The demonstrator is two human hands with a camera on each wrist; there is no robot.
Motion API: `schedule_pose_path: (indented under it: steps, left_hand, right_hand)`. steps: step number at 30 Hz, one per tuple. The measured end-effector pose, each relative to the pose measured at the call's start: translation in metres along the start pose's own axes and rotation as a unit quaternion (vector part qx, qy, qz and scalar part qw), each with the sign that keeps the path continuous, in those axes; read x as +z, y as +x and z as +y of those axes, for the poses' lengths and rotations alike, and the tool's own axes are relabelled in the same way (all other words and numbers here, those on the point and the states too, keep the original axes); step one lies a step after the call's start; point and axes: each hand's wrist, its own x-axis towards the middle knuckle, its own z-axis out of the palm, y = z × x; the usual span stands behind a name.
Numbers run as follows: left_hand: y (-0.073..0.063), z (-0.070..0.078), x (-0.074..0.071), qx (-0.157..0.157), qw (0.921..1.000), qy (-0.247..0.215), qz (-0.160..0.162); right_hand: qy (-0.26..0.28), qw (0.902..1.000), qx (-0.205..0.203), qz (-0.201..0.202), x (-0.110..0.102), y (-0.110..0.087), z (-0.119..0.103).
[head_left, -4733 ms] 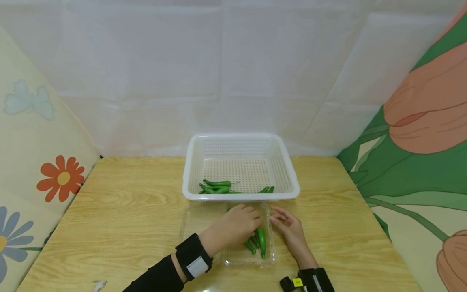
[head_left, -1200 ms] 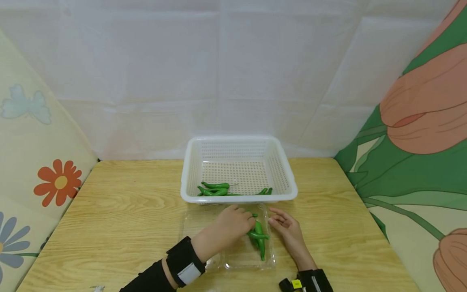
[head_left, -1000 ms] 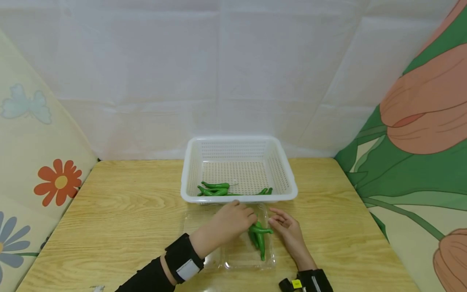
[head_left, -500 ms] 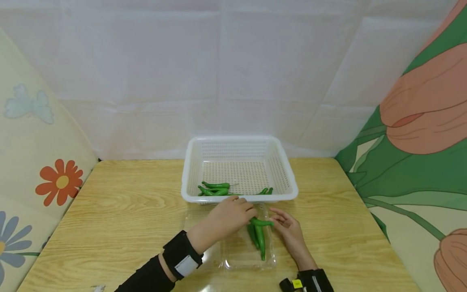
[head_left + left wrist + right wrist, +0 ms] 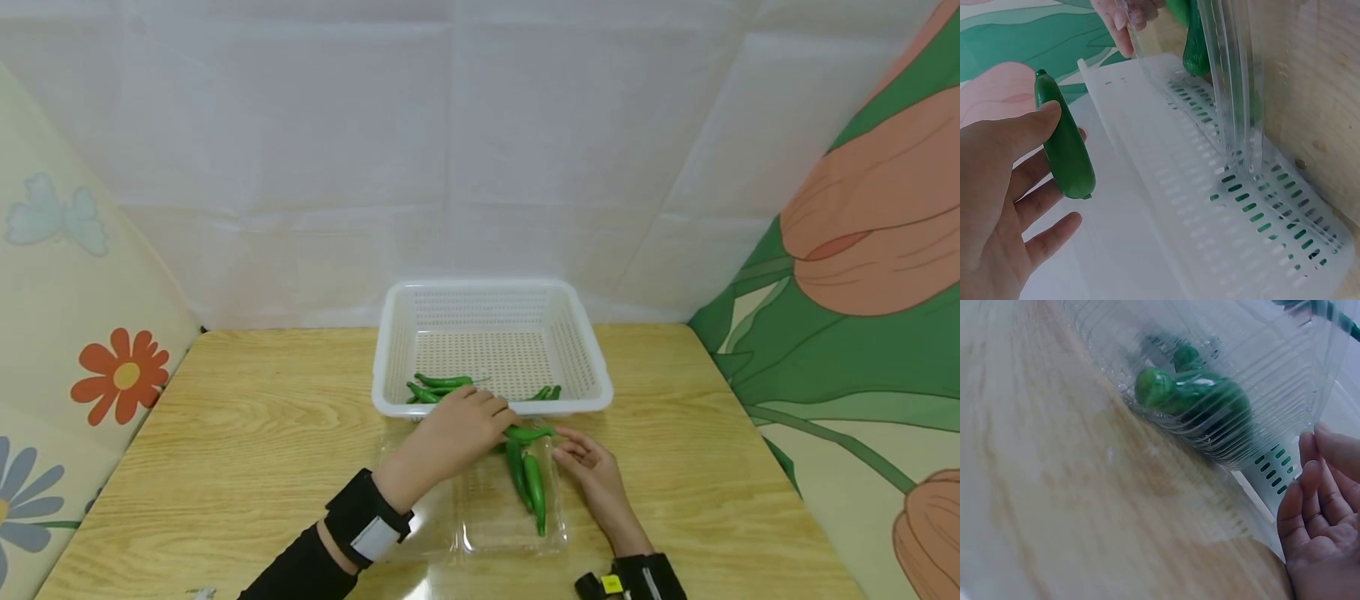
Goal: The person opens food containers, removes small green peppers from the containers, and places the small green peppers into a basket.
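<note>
My left hand [image 5: 461, 429] pinches a green chili pepper [image 5: 1066, 140] between thumb and fingers, close to the front rim of a white basket [image 5: 381, 367]. In the head view the pepper points right, above the far part of a clear plastic box [image 5: 491, 533]. Two more green peppers [image 5: 534, 492] lie lengthwise in the box's right half. My right hand [image 5: 596, 479] stays at the box's right side, thumb and index fingertips pinching its rim in the right wrist view.
Several green peppers [image 5: 444, 381] lie in the basket's front left, and a few pepper tips [image 5: 547, 392] show at its front right. Behind the basket hangs a white sheet [image 5: 337, 167]. Patterned panels flank the wooden table [image 5: 255, 408].
My left hand has drawn away from the box toward the basket, lifting the pepper with it. The two peppers in the box show more fully. My right hand has stayed in place.
</note>
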Motion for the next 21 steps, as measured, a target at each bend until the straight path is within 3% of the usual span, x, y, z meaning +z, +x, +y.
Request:
schedule_pose_path:
  steps: [8,21]
  left_hand:
    - [-0.003,-0.013,0.004,-0.033,0.9979,-0.041,0.038]
    - [-0.004,-0.029,0.010,-0.102,0.9938,-0.040,0.020]
  right_hand:
    - [0.002,1.0000,-0.006,0.003,0.000,0.000,0.000]
    - [-0.014,0.9999,0.001,0.003,0.001,0.000,0.000]
